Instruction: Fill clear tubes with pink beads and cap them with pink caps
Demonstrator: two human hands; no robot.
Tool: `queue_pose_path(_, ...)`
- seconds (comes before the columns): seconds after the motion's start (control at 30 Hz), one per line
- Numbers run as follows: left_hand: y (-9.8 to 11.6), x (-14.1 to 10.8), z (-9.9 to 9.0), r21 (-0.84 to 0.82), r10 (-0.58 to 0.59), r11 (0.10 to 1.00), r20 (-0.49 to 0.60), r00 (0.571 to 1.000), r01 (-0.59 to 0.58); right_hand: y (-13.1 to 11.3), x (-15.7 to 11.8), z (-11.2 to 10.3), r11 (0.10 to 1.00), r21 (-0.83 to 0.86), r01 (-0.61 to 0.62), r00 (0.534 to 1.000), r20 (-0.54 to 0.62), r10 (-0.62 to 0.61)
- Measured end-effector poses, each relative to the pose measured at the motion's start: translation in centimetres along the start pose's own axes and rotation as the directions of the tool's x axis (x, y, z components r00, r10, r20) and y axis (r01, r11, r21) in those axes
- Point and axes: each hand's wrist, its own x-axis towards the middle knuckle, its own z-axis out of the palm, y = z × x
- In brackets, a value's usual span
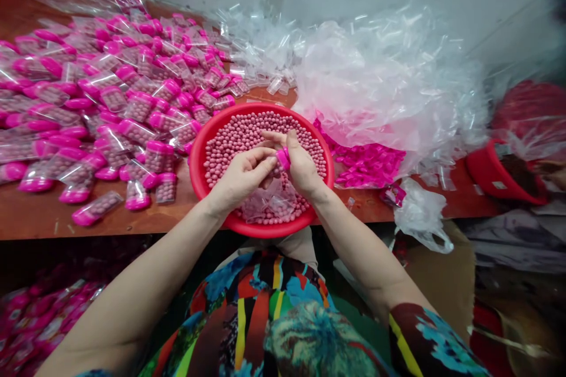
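Over a red basin (197,174) of round pink beads (232,135), my two hands meet. A small container with a bright pink cap (283,158) is between them. The thumb and fingers of my left hand (243,178) are closed at the cap's side. My right hand (301,166) is curled round the same container, its thumb upright and some fingers reaching toward the left hand. The container's lower part is mostly hidden by the fingers. Below the hands, a clear plastic bag (276,200) lies on the beads.
Many filled containers with pink caps (137,109) cover the table's left side. Behind the basin lie clear empty containers (265,50) and a large translucent bag (380,82). Loose pink caps (369,166) lie right of the basin. A red bucket (499,174) lies tilted at far right.
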Motion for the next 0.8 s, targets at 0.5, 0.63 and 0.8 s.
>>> queue_pose_path(0.5, 0.4, -0.2, -0.5, -0.075, -0.127, 0.988, 0.069, 0.989, 0.132, 0.2, -1.1, -0.8, 0.999, -0.041, 0.033, 0.994, 0.11, -0.028)
queue_pose_path(0.63, 0.5, -0.3, -0.1, 0.16, 0.017, 0.987, 0.015, 1.0, -0.019, 0.3, -1.3, -1.3, 0.989, -0.107, 0.098, 0.985, 0.151, -0.081)
queue_pose_path(0.8, 0.7, -0.6, 0.5, 0.401, 0.254, 0.886, -0.001, 0.967, -0.233, 0.5, -0.9, -1.3, 0.999, -0.027, 0.043, 0.988, 0.149, -0.038)
